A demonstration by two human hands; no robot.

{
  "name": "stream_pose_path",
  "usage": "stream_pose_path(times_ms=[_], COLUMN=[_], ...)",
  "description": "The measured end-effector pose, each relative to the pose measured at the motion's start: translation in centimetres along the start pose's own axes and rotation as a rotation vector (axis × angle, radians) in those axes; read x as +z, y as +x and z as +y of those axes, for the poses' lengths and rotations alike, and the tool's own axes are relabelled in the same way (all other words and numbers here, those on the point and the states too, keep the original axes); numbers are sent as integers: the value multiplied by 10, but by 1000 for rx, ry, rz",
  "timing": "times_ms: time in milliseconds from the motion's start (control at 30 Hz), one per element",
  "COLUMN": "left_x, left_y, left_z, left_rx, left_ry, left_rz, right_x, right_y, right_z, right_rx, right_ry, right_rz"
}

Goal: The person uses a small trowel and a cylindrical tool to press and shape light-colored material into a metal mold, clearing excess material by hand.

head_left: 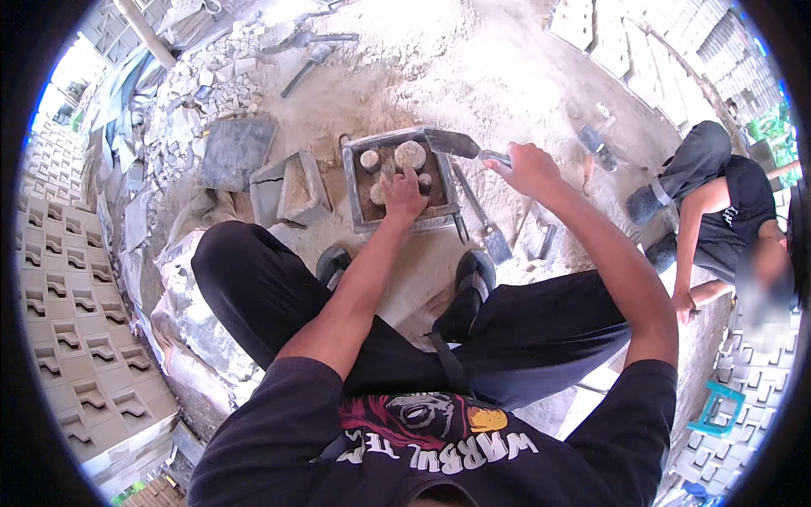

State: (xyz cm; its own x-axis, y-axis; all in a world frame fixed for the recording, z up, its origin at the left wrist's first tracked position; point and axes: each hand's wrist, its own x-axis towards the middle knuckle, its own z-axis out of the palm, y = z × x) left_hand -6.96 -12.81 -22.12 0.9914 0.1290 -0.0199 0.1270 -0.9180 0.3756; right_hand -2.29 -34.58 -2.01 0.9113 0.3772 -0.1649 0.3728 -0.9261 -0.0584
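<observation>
Left fingers (404,188) press spread into the mold's (359,198) wet, soft, crumbly fill, right hand (528,167) gripping the stiff trowel (452,144) by its handle.

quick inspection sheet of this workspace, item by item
surface: sandy ground, dusty, with rubble at the upper left
job's things: square metal mould holding brown mix with round pale lumps; trowel with its blade over the mould's far right corner
clutter: second mould, flat slab, hammer, spare trowel
grippers: left hand presses into the mix; right hand grips the trowel handle
cables: nothing seen
surroundings: stacked patterned blocks at left, another person crouching at right, small teal stool
</observation>
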Motion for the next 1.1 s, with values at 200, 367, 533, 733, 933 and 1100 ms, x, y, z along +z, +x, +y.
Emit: stream_pose_path(times_ms=[200, 367, 533, 733, 933, 1100], left_x=[-6, -6, -9, -3, -15, -2], left_y=[-4, -2, -3, -5, 14, 5], left_z=[7, 5, -3, -11, -36, -36], left_rx=[21, 25, 76, 126, 253, 442], left_ry=[2, -38, -151, -99, -350, -427], left_rz=[-32, -75, -99, -54, -203, -28], right_x=[-5, -1, 0, -5, -21, -50], right_y=[4, 3, 3, 12, 7, -9], right_z=[-10, -12, -9, -13, -24, -22], right_rx=[16, 0, 13, 20, 27, -74], right_ry=[12, 5, 21, 11, 7, -166], right_rz=[1, 56, 24, 11, -65, -132])
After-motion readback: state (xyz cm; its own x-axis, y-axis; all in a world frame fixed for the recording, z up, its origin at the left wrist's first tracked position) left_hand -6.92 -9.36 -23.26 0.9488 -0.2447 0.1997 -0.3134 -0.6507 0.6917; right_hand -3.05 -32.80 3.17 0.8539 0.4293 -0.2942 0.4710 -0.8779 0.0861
